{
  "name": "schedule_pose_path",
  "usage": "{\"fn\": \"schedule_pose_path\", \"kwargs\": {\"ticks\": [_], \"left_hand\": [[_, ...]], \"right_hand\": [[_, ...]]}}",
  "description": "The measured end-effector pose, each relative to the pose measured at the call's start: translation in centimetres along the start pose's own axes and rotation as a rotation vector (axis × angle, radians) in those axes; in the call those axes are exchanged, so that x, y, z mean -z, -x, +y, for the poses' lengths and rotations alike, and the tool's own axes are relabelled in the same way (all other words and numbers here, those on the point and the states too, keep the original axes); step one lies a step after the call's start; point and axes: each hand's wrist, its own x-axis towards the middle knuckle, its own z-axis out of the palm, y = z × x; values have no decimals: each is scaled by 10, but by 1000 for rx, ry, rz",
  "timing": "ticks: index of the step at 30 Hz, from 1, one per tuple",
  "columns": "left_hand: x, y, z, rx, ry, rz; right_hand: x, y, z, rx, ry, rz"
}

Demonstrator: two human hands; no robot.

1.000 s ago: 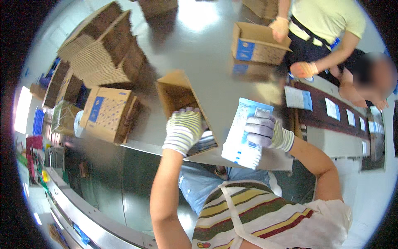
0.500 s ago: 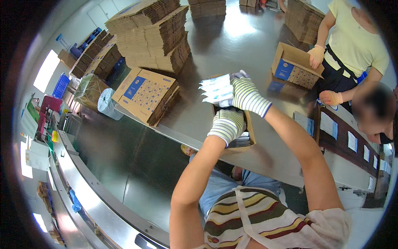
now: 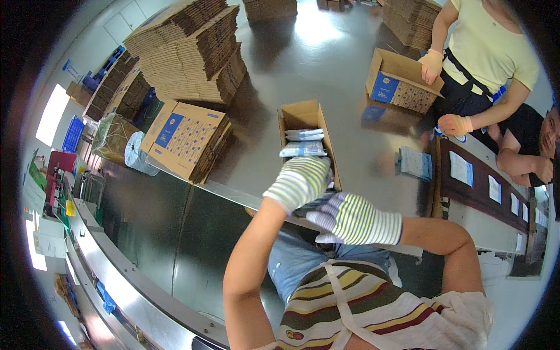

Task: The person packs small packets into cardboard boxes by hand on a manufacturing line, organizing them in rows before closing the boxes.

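An open cardboard box (image 3: 284, 121) stands on the metal table in front of me. White-and-blue packets (image 3: 304, 148) lie in its far half, in a row. My left hand (image 3: 300, 182), in a striped knit glove, reaches over the box's near half; its fingertips are hidden inside. At the near end of the box is my right hand (image 3: 359, 219), gloved alike. Its fingers stretch leftward with the thumb apart below them, and I see nothing held between. What lies in the near part of the box is mostly covered by my hands.
Folded cartons (image 3: 184, 137) lie at the table's left edge, below a tall carton stack (image 3: 186, 58). Across the table a co-worker's gloved hand (image 3: 431, 66) touches another open box (image 3: 402, 87). To the right, packets (image 3: 461, 169) lie along a dark conveyor (image 3: 446, 160), near loose packets (image 3: 415, 163).
My right hand has let go of the white packets, which now lie in the box, and has come back to the box's near end. My left hand has shifted slightly left.
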Motion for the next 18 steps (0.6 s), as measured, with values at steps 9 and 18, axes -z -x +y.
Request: {"fn": "schedule_pose_path", "kwargs": {"ticks": [9, 18], "left_hand": [[29, 18, -15, 60, -225, 526], [13, -47, -38, 103, -749, -95]], "right_hand": [[-11, -1, -3, -21, 52, -7], [-17, -2, -7, -84, 70, -29]]}}
